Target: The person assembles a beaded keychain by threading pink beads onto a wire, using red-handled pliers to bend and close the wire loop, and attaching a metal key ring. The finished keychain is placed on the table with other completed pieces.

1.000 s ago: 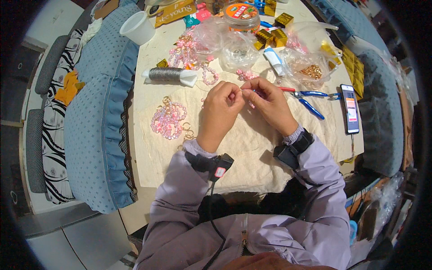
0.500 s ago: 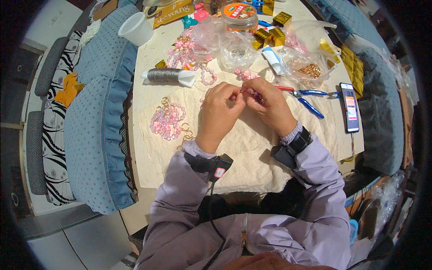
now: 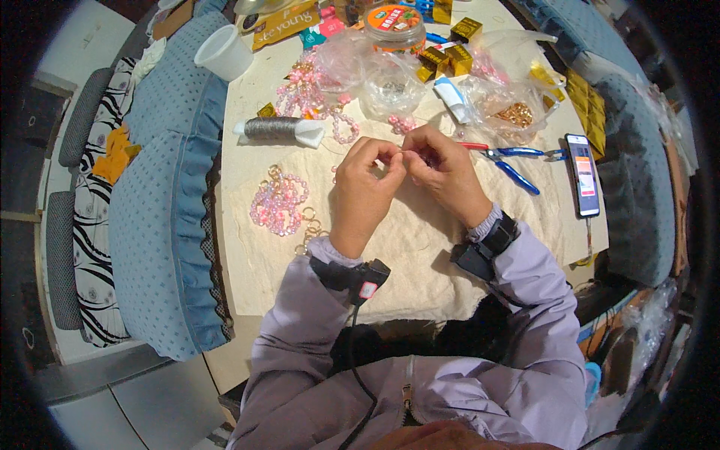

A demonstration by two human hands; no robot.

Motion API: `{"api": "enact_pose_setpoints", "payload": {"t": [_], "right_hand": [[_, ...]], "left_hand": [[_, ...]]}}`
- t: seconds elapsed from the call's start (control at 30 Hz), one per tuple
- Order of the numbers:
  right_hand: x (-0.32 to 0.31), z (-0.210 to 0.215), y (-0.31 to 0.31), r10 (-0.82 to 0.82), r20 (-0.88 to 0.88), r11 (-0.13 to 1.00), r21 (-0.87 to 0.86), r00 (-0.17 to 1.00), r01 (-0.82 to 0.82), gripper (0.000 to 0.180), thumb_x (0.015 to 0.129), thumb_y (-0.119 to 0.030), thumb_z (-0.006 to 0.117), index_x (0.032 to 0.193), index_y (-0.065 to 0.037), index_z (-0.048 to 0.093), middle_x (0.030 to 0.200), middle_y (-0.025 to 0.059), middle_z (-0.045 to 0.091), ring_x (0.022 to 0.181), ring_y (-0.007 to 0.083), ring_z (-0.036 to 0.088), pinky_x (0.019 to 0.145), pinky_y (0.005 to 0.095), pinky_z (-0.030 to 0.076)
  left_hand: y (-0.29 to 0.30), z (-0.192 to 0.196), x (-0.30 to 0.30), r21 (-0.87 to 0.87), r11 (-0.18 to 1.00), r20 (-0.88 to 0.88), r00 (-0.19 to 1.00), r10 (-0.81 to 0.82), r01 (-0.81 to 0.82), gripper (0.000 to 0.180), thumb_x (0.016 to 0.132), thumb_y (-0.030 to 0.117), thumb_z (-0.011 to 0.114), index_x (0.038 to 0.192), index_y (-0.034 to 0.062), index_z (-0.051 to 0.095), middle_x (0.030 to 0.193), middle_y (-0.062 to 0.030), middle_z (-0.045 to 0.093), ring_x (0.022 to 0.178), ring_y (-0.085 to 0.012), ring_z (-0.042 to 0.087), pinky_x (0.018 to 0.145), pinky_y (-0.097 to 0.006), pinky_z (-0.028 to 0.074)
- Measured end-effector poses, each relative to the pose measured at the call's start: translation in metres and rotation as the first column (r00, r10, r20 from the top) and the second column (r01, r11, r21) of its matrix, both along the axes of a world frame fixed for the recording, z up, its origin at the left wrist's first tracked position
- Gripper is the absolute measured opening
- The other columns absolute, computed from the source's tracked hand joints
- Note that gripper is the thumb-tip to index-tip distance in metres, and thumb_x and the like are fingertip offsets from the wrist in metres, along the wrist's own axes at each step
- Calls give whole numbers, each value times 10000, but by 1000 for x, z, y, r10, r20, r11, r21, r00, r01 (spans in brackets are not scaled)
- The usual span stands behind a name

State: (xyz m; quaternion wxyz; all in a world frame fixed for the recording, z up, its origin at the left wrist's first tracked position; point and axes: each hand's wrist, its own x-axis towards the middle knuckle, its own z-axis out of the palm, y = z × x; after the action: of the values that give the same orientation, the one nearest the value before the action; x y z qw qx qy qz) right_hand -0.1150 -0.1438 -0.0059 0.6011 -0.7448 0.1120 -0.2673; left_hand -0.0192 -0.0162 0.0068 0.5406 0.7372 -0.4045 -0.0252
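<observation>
My left hand (image 3: pixel 365 184) and my right hand (image 3: pixel 446 171) meet fingertip to fingertip over a cream cloth (image 3: pixel 405 247) on the table. They pinch something very small between them, apparently a thin thread with a pink bead; it is too small to name for sure. A pile of finished pink bead pieces with gold rings (image 3: pixel 279 204) lies just left of my left hand. A spool of grey thread (image 3: pixel 276 129) lies beyond it. Blue-handled pliers (image 3: pixel 514 161) rest to the right of my right hand.
Clear plastic bags of pink beads (image 3: pixel 315 86) and gold parts (image 3: pixel 514 112) sit at the far side, with gold boxes (image 3: pixel 435 60), an orange-lidded jar (image 3: pixel 394 22) and a white cup (image 3: pixel 225 52). A phone (image 3: pixel 583 174) lies at the right. Blue cushions (image 3: pixel 161 240) line the left edge.
Both hands stay pressed together at the same spot; only the fingers shift slightly around the small piece.
</observation>
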Motion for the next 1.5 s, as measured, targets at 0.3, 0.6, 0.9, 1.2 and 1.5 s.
{"api": "enact_pose_setpoints", "payload": {"t": [0.3, 0.6, 0.9, 1.2, 1.5], "right_hand": [[1, -3, -2, 81, 53, 921, 379, 995, -96, 213, 950, -47, 647, 1132, -9, 543, 952, 32, 599, 737, 68, 577, 644, 222, 492], [1, -6, -6, 101, 7, 926, 365, 995, -97, 152, 951, -64, 663, 1076, -18, 591, 885, 5, 628, 739, 58, 572, 649, 219, 488], [-1, -3, -4, 70, -19, 960, 275, 997, -62, 155, 946, -107, 680, 1063, -21, 624, 921, -3, 644, 774, 46, 575, 673, 211, 485], [-2, -1, -5, 91, -44, 950, 303, 995, -73, 146, 947, -113, 676, 1049, -26, 617, 906, -11, 636, 748, 43, 562, 640, 208, 468], [-2, -1, -6, 115, -38, 930, 357, 993, -94, 141, 957, -122, 666, 1050, -27, 620, 909, -14, 642, 721, 30, 547, 609, 198, 451]], "left_hand": [[1, 0, 4, -33, 997, 57, 996, 70, -68, 70, 822, 8, 693, 883, 2, 657, 807, -64, 637, 695, -114, 589, 622, -261, 469], [1, -2, 6, -31, 999, 16, 999, 31, -30, 64, 824, -5, 674, 886, -11, 656, 783, -69, 645, 704, -116, 600, 642, -269, 482], [2, 0, 4, 22, 999, 12, 1000, 28, -28, 66, 822, 15, 677, 880, -10, 656, 775, -76, 646, 695, -127, 600, 641, -275, 485], [2, 0, 6, 31, 999, 95, 995, 28, -31, 66, 814, 16, 674, 869, -11, 651, 781, -97, 649, 694, -167, 623, 641, -293, 495], [1, -2, 6, 35, 998, 149, 988, 42, -47, 74, 803, 5, 676, 870, -10, 649, 780, -101, 644, 695, -178, 626, 641, -300, 495]]}}
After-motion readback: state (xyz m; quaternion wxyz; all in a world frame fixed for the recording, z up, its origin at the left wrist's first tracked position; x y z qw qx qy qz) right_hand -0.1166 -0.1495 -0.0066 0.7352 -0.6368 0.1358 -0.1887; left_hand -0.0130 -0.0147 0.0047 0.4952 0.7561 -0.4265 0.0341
